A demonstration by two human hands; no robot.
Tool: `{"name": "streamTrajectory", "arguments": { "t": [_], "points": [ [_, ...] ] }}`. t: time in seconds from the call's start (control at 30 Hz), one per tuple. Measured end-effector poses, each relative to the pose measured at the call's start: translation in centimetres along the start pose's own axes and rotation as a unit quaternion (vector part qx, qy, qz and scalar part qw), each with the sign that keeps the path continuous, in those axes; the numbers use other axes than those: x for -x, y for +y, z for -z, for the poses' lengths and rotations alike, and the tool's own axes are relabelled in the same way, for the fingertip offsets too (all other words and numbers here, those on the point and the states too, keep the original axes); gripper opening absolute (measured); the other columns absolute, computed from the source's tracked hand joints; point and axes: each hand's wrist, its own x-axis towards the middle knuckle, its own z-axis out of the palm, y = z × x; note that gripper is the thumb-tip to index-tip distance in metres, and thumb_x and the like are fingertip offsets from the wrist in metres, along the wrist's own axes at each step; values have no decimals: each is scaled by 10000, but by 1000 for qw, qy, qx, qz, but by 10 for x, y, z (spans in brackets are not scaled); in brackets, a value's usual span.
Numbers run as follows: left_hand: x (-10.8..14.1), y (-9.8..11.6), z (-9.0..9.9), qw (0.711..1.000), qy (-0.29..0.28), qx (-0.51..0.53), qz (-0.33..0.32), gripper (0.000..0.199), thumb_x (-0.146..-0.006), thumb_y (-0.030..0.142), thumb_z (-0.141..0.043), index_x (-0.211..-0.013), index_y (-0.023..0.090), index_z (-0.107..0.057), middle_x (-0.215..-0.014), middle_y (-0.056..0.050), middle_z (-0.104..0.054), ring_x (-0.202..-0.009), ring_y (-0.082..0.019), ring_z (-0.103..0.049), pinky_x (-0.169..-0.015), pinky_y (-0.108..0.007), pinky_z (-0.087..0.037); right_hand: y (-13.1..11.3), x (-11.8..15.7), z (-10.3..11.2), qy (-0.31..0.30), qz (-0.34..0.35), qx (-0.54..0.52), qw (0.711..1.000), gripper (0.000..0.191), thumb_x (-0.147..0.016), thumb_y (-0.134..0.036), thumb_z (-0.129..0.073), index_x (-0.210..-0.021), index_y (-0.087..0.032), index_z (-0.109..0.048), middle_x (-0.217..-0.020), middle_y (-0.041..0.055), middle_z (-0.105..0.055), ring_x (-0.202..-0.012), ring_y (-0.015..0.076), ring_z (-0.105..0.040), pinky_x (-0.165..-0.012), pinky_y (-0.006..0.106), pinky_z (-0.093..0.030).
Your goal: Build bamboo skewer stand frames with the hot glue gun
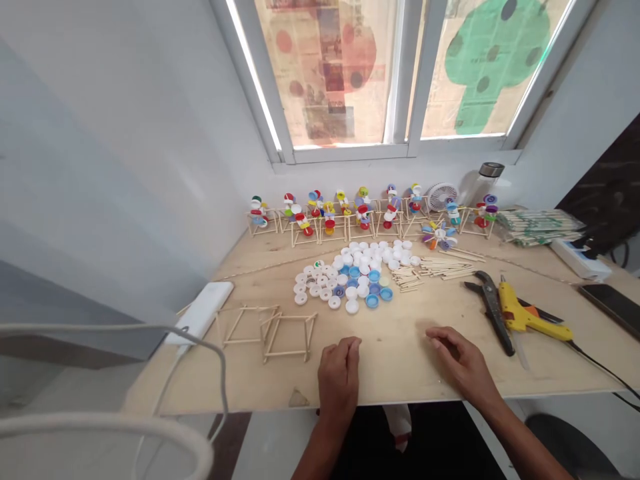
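My left hand (340, 373) rests on the wooden table (395, 367) near its front edge, fingers curled, with nothing visible in it. To the right, my right hand (463, 363) lies with its fingers bent and a gap between thumb and fingers, holding nothing. Left of my left hand stand stick frames (289, 339). Beyond my hands is a spread of white bottle caps (352, 306) and blue bottle caps (371, 301), with short sticks (445, 268) beside them. Pliers (493, 310) and a yellow glue gun (533, 320) lie right of my right hand.
Along the wall stands a row of stick frames with coloured cap wheels (329, 223). A small fan (443, 197), a bottle (487, 181), packed sticks (540, 225), a power strip (580, 259) and a phone (613, 307) are at the right. A white cable (220, 373) hangs at the left.
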Motion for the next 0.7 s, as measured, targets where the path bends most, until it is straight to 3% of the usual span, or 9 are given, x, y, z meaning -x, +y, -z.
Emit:
{"name": "streamTrajectory", "arguments": {
  "t": [0.07, 0.13, 0.33, 0.53, 0.7],
  "points": [
    [-8, 6, -7, 1000, -20, -5, 18, 345, -912, 344, -377, -715, 203, -623, -682, -34, -661, -704, -195, -600, -657, -300, -438, 3, 3, 0, 13, -5, -22, 1000, 280, -855, -390, -499, -965, -195, -667, -974, 79, -699, -948, 222, -647, -813, 327, -522],
    [-12, 7, -15, 999, -22, -4, 35, 352, -903, 362, -377, -688, 206, -609, -665, -33, -659, -683, -198, -599, -635, -298, -424, 4, 4, -2, 10, 1, -32, 999, 277, -859, -384, -490, -948, -193, -670, -949, 79, -702, -929, 223, -651, -806, 331, -523],
    [-12, 0, -26, 993, 10, 78, 87, 293, -845, 357, -419, -919, 197, -653, -645, -20, -634, -585, -173, -578, -535, -262, -408, 6, 3, -5, -3, 47, -32, 998, 257, -875, -348, -461, -935, -200, -661, -937, 77, -701, -889, 211, -652, -800, 341, -519],
    [-12, 1, -25, 992, 6, 98, 85, 354, -850, 365, -381, -982, 156, -634, -474, 43, -475, -433, -130, -469, -456, -231, -364, 4, 4, -5, -1, 64, -25, 998, 227, -861, -328, -469, -879, -211, -663, -902, 56, -704, -840, 203, -650, -745, 328, -512],
    [-13, 3, -26, 989, 4, 119, 90, 405, -873, 399, -344, -1048, 125, -586, -463, 64, -421, -426, -120, -434, -456, -223, -360, 4, 5, -4, -3, 69, -9, 998, 221, -858, -320, -470, -879, -216, -664, -910, 47, -703, -844, 199, -647, -750, 324, -505]
  ]
}}
